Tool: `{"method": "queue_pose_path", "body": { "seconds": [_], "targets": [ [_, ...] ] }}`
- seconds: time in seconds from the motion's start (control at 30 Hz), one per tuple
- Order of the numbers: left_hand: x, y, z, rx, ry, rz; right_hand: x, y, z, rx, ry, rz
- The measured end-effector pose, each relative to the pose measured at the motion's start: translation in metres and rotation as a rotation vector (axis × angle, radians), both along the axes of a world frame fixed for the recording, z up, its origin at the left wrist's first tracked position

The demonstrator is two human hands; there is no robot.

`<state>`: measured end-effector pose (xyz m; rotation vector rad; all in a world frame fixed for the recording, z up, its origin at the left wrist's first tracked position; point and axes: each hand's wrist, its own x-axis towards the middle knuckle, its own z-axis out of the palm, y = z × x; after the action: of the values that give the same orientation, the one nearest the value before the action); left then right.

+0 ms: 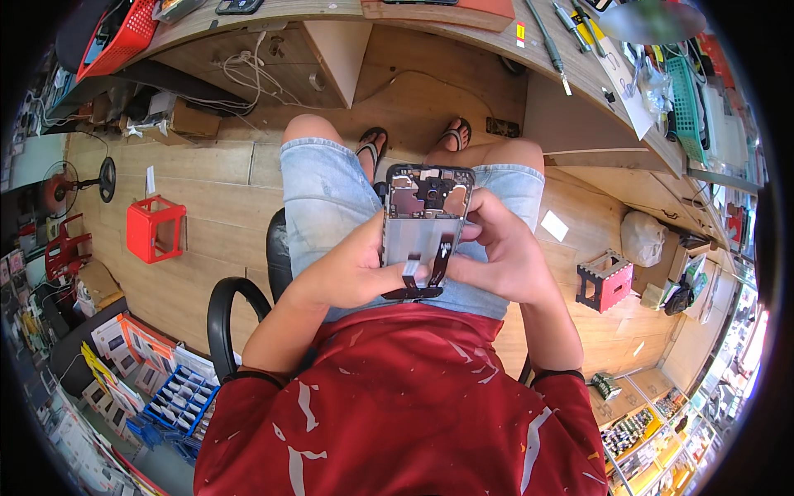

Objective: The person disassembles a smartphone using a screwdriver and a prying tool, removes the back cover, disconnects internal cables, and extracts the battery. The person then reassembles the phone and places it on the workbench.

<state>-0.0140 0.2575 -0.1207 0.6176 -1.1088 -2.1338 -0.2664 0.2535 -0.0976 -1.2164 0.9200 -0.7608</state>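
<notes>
An opened smartphone [426, 227] is held upright above my lap, its back cover off. Circuit boards and a camera module show at its top end, with a bare grey battery bay or plate below. Two dark flex cables stand at the lower end. My left hand [361, 259] grips the phone's left edge, its thumb by the lower flex cable. Around the right edge closes my right hand [500, 252], with its thumb near the other cable. The fingers behind the phone are hidden.
A wooden workbench [463, 37] with pens and tools runs along the far side. Red stools stand left [155, 229] and right [606, 281] on the floor. A black chair armrest [227, 314] is by my left elbow. A blue parts tray [180, 401] lies at lower left.
</notes>
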Motion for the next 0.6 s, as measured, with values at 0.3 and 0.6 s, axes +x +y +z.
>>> {"method": "queue_pose_path", "body": {
  "seconds": [0.3,0.6],
  "targets": [
    [-0.004,-0.006,0.017,0.116,0.021,0.099,-0.003,0.0,0.005,0.238,0.05,0.077],
    [-0.009,0.001,0.007,0.036,-0.089,0.279,0.015,-0.001,0.004,0.305,-0.217,-0.093]
  ]
}}
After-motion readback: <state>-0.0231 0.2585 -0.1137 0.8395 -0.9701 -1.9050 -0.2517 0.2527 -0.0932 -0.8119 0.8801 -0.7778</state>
